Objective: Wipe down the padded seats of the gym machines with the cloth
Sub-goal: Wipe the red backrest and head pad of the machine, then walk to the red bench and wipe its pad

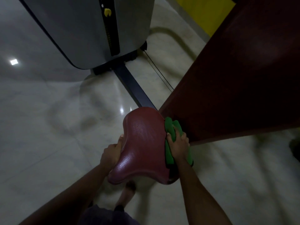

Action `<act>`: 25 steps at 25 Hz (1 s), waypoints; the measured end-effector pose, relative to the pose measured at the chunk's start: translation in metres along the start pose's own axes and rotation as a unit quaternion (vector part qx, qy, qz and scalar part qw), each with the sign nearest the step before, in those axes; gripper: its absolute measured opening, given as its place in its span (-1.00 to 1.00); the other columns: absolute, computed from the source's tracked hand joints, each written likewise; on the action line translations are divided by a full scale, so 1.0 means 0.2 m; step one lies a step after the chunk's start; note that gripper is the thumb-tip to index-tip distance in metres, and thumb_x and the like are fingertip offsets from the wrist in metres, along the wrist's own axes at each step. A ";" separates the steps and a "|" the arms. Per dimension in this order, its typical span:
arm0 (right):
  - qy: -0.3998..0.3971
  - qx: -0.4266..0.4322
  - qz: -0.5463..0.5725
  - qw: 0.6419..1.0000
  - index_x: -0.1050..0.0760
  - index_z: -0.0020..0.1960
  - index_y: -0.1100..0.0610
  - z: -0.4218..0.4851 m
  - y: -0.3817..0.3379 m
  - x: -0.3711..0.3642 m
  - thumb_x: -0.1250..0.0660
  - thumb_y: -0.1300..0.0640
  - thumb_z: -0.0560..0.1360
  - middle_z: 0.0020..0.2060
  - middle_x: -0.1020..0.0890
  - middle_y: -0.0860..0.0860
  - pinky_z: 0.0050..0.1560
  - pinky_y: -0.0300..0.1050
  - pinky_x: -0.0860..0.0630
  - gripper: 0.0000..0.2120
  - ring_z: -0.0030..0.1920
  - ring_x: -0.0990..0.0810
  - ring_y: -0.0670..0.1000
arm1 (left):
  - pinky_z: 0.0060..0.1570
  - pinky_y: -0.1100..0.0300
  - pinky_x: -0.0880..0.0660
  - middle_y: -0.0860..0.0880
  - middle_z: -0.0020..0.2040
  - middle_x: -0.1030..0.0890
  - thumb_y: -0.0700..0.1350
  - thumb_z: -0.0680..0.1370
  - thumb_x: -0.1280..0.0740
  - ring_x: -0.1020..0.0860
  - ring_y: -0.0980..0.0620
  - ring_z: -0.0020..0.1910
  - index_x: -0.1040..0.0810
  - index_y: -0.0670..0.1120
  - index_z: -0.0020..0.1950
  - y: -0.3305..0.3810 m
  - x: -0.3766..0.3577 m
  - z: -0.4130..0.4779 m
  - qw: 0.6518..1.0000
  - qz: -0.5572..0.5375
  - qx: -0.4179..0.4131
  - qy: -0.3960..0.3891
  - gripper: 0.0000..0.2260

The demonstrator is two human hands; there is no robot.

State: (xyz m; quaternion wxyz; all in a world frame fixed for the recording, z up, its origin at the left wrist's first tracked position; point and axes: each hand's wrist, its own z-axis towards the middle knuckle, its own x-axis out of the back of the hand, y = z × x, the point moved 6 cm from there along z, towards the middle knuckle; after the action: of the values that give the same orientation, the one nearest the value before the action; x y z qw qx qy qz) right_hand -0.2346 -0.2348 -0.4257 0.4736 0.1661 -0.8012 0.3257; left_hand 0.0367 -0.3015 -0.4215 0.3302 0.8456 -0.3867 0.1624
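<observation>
pressing on one green cloth [172, 127], the right grip [178, 144] curls its fingers over the bunched fabric at the right edge of the single maroon padded seat [144, 143], just beside one tall maroon back pad [243, 75]. part of the cloth hangs over that edge under the wrist. the left grip [112, 154] clasps the seat's left rim, fingers wrapped round the edge. two bare forearms reach in from below. beyond, one dark frame beam [134, 88] runs over the pale tiled floor [40, 127] to one grey weight housing [84, 30] bearing one yellow pin [107, 12]. one bare foot [129, 190] shows beneath the seat.
</observation>
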 end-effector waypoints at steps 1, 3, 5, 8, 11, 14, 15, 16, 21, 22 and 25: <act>0.006 -0.010 0.013 1.000 -0.29 0.43 -0.02 -0.04 0.01 0.01 -0.22 -0.04 0.54 0.27 -0.40 0.20 0.21 0.05 -0.30 -0.54 0.20 -0.38 0.23 | 0.18 0.04 -0.36 -0.28 0.14 -0.58 0.32 0.55 0.09 -0.52 -0.23 0.14 -0.60 -0.17 0.13 0.00 0.00 0.00 1.000 0.009 0.000 -0.004 -0.30; 0.020 -0.004 0.053 0.998 -0.34 0.40 -0.02 -0.11 -0.02 0.05 -0.24 0.05 0.52 0.28 -0.40 0.22 0.22 0.05 -0.30 -0.56 0.20 -0.38 0.23 | 0.21 0.03 -0.35 -0.28 0.19 -0.56 0.31 0.56 0.08 -0.51 -0.23 0.18 -0.57 -0.18 0.18 0.00 0.00 -0.01 1.000 0.010 -0.003 -0.011 -0.32; 0.021 0.027 0.100 0.994 -0.39 0.37 0.00 -0.20 -0.11 0.10 -0.18 0.02 0.47 0.29 -0.41 0.22 0.23 0.05 -0.31 -0.54 0.22 -0.38 0.23 | 0.23 0.02 -0.35 -0.25 0.22 -0.55 0.27 0.58 0.04 -0.50 -0.22 0.20 -0.52 -0.16 0.25 0.00 0.01 -0.02 1.000 -0.024 -0.018 -0.010 -0.38; 0.021 0.086 0.158 0.983 -0.41 0.35 0.08 -0.36 -0.30 0.16 -0.07 -0.13 0.42 0.31 -0.41 0.20 0.30 0.03 -0.31 -0.43 0.28 -0.38 0.19 | 0.32 -0.02 -0.34 -0.22 0.29 -0.50 0.21 0.59 -0.06 -0.45 -0.21 0.26 -0.42 -0.14 0.35 0.03 0.09 -0.07 0.993 -0.113 -0.038 0.005 -0.47; 0.015 0.102 0.249 0.963 -0.37 0.37 0.04 -0.52 -0.53 0.24 -0.10 -0.15 0.44 0.34 -0.40 0.10 0.32 -0.18 -0.21 -0.45 0.32 -0.33 0.04 | 0.37 0.01 -0.26 -0.15 0.39 -0.41 0.17 0.60 -0.10 -0.37 -0.15 0.36 -0.35 -0.11 0.41 0.08 0.24 -0.14 0.980 -0.191 -0.063 0.003 -0.51; 0.017 0.102 0.311 0.945 -0.35 0.37 0.04 -0.68 -0.80 0.29 -0.14 -0.03 0.46 0.31 -0.41 0.09 0.31 -0.16 -0.24 -0.51 0.27 -0.34 -0.03 | 0.37 0.06 -0.23 -0.09 0.39 -0.40 0.12 0.62 -0.08 -0.36 -0.08 0.37 -0.33 -0.07 0.42 0.10 0.53 -0.23 0.961 -0.241 -0.137 -0.005 -0.56; 0.018 0.105 0.324 0.940 -0.36 0.37 0.08 -0.72 -0.90 0.30 -0.14 -0.02 0.46 0.29 -0.42 0.11 0.33 -0.08 -0.28 -0.50 0.27 -0.37 0.01 | 0.38 0.06 -0.22 -0.09 0.40 -0.40 0.10 0.63 -0.08 -0.36 -0.07 0.38 -0.32 -0.08 0.43 0.09 0.65 -0.26 0.953 -0.259 -0.156 -0.003 -0.57; 0.020 0.110 0.332 0.937 -0.37 0.36 0.12 -0.77 -1.01 0.30 -0.15 -0.01 0.46 0.27 -0.44 0.13 0.32 -0.01 -0.32 -0.50 0.27 -0.40 0.06 | 0.39 0.07 -0.22 -0.08 0.40 -0.39 0.09 0.63 -0.08 -0.35 -0.05 0.38 -0.32 -0.08 0.44 0.05 0.79 -0.27 0.945 -0.278 -0.169 0.003 -0.57; 0.002 0.113 0.386 0.915 -0.39 0.33 0.14 -1.06 -1.72 0.18 -0.22 0.04 0.53 0.18 -0.50 0.15 0.23 0.08 -0.41 -0.60 0.18 -0.48 0.12 | 0.40 0.06 -0.20 -0.07 0.41 -0.40 0.08 0.62 -0.11 -0.34 0.00 0.39 -0.34 -0.04 0.42 -0.31 1.54 -0.29 0.911 -0.355 -0.206 0.041 -0.60; -0.008 0.117 0.400 0.909 -0.38 0.35 0.12 -1.12 -1.86 0.14 -0.22 0.04 0.54 0.19 -0.50 0.14 0.24 0.09 -0.41 -0.60 0.18 -0.48 0.11 | 0.41 0.06 -0.18 -0.06 0.42 -0.39 0.08 0.62 -0.10 -0.33 0.00 0.40 -0.32 -0.04 0.43 -0.38 1.68 -0.28 0.904 -0.367 -0.214 0.048 -0.59; -0.049 0.160 0.411 0.896 -0.36 0.38 0.09 -1.28 -2.35 0.02 -0.21 0.05 0.56 0.18 -0.50 0.11 0.25 0.07 -0.41 -0.60 0.18 -0.48 0.10 | 0.44 0.05 -0.13 -0.06 0.47 -0.31 0.08 0.63 -0.06 -0.29 0.00 0.44 -0.23 -0.07 0.49 -0.57 2.16 -0.28 0.878 -0.406 -0.235 0.092 -0.55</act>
State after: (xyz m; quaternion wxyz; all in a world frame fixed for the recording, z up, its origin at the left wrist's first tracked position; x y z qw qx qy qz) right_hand 0.1997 -0.4044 -0.1638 0.2247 -0.0889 -0.7575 0.6065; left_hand 0.4012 -0.4445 -0.2013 0.5905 0.8070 -0.0040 -0.0051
